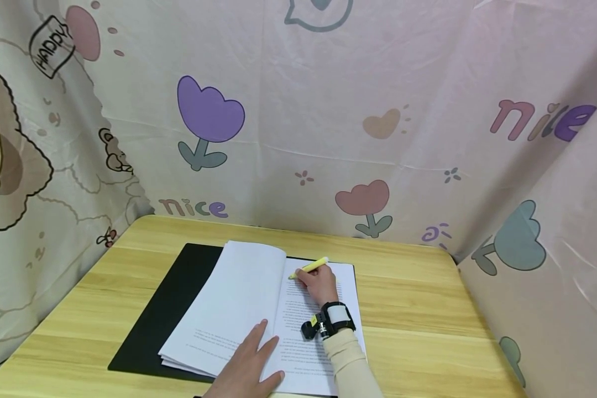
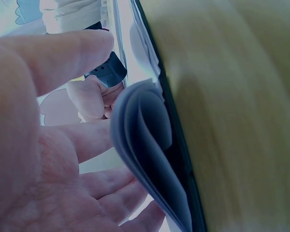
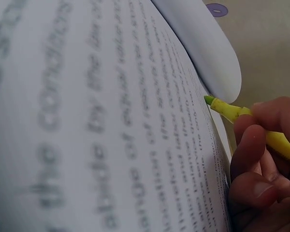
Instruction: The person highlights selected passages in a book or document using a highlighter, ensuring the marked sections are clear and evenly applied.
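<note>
A stack of printed sheets (image 1: 244,298) lies spread like an opened book in a black folder (image 1: 179,298). My right hand (image 1: 320,284) pinches a yellow highlighter (image 1: 314,265) near the top of the right-hand page (image 1: 298,326). Its green tip (image 3: 209,100) is at the printed lines, close to the fold; whether it touches the paper I cannot tell. Lower down, my left hand (image 1: 249,365) rests on the pages near the fold with its fingers spread. In the left wrist view, the straight fingers (image 2: 72,58) lie against the curved page edges (image 2: 140,125).
The folder lies on a light wooden table (image 1: 413,331). Behind and beside it hangs a patterned curtain (image 1: 298,138) with flowers and words. A black wrist camera (image 1: 310,329) is strapped above my right hand, over the page.
</note>
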A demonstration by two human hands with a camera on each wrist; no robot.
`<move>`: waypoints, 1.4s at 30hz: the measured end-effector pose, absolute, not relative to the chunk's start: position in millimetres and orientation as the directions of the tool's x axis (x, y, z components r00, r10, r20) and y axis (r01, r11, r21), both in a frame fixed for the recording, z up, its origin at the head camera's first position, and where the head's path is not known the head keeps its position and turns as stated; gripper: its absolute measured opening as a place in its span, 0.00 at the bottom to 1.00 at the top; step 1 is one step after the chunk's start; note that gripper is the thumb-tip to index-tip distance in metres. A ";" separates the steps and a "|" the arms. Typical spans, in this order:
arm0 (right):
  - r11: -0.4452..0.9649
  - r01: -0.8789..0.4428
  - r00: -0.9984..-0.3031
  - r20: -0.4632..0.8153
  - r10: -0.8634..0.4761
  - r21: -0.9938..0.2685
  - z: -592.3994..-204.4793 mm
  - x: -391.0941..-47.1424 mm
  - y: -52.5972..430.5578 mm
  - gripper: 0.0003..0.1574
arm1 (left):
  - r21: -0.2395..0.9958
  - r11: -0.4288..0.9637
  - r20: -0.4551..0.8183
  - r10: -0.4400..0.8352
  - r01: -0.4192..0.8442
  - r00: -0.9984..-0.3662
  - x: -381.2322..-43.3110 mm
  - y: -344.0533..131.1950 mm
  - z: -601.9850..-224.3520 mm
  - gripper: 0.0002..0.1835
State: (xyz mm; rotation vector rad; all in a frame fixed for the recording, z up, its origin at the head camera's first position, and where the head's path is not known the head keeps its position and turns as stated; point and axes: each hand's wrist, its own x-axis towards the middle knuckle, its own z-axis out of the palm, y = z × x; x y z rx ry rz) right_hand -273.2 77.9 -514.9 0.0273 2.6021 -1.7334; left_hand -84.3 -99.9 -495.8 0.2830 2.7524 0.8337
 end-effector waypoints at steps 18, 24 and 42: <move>0.392 0.041 -0.999 -0.038 0.016 -0.919 -511.8 -272.5 79.7 0.14 | 0.550 0.826 -0.168 0.252 0.122 -0.953 -83.8 -99.3 -496.3 0.40; 0.407 0.014 -1.000 -0.019 -0.007 -0.914 -510.3 -273.2 82.2 0.14 | 0.550 0.827 -0.170 0.248 0.117 -0.954 -84.1 -98.8 -496.1 0.41; 0.384 0.020 -1.000 -0.023 -0.004 -0.923 -513.2 -270.6 86.5 0.16 | 0.551 0.826 -0.171 0.252 0.119 -0.952 -83.7 -98.1 -494.6 0.40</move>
